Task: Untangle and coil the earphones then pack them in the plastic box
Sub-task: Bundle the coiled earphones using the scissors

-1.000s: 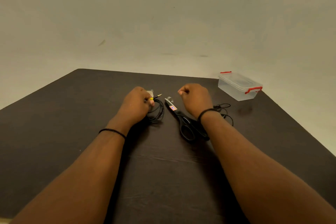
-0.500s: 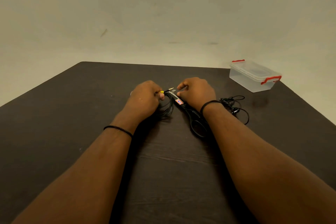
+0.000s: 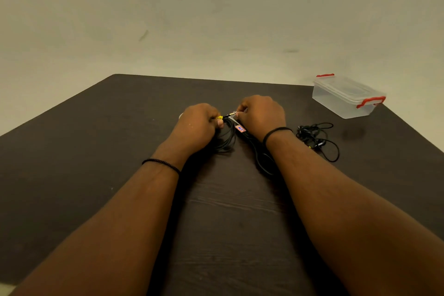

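On the dark table (image 3: 96, 151), the lidded plastic box (image 3: 346, 97) sits far right. The left hand (image 3: 195, 127) grips a coiled earphone (image 3: 227, 138); the right hand (image 3: 260, 115) pinches its plug — securing the coil, seemingly. Next: unlatch the box, then tackle the tangled earphones (image 3: 317, 137) — untouched beside the right wrist.

One sticker in sight — a small red, white and blue label (image 3: 240, 128) on the black scissors (image 3: 254, 149), just beside the right hand (image 3: 260, 116). Its print is too small and blurred to read. No other lettering, number or brand can be made out — not on the clear plastic box (image 3: 346, 97).
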